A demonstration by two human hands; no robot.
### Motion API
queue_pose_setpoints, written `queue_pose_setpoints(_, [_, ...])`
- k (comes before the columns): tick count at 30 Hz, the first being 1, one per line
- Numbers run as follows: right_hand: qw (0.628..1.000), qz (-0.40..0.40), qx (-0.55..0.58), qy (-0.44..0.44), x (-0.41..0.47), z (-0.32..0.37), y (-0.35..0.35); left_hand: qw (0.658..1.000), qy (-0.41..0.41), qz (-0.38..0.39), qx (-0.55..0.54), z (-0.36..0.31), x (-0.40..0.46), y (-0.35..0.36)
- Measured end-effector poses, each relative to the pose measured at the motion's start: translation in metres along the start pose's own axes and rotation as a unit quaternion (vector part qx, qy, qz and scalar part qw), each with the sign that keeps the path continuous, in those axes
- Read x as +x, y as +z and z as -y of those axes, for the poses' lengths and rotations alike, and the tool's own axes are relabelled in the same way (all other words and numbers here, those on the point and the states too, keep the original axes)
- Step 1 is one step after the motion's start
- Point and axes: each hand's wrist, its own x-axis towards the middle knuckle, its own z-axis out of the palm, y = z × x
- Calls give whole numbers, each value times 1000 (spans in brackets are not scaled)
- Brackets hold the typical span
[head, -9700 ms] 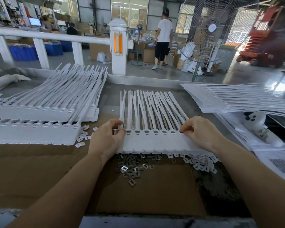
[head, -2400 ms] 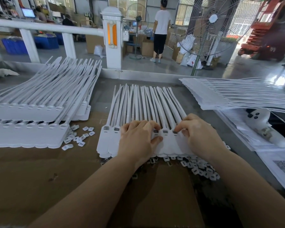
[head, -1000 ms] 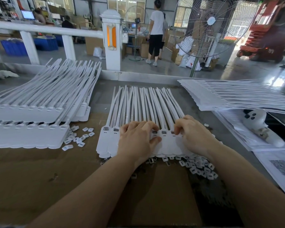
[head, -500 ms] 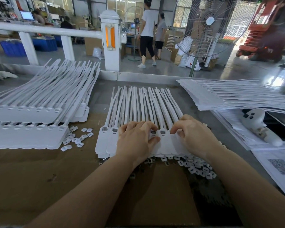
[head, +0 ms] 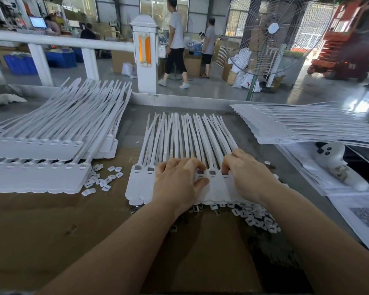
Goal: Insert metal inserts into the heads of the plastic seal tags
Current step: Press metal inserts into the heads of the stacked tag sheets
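From the head camera, a row of joined white plastic seal tags (head: 185, 145) lies on the cardboard-covered table (head: 51, 231), straps pointing away. The left hand (head: 177, 182) lies across the tag heads, fingers curled down and thumb pressing the strip. The right hand (head: 245, 173) presses bent fingertips onto a head; whether they pinch an insert is hidden. Loose metal inserts (head: 258, 218) lie just beside the strip's near edge.
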Motion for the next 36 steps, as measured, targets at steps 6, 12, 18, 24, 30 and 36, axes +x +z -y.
queue_pose_setpoints(6, [1000, 6, 9, -3, 0, -2, -1, 1000, 1, 2, -1, 1, 0, 0])
queue_pose_setpoints(12, [997, -16, 76, 11, 0, -6, 1, 1000, 1, 1, -9, 1, 0, -1])
queue_pose_setpoints(18, [989, -74, 129, 15, -2, -13, 2, 1000, -1, 1, -8, 1, 1, 0])
queue_pose_setpoints(24, [998, -46, 13, -28, -5, -9, 1, 1000, -5, 6, -7, 1, 2, 0])
queue_pose_setpoints(30, [998, -34, -26, -38, -7, -4, 0, 1000, -7, 14, -5, 2, 2, 0])
queue_pose_setpoints(36, [999, -17, -5, -30, -6, -3, -4, 1000, -7, 16, -7, 2, 2, -1])
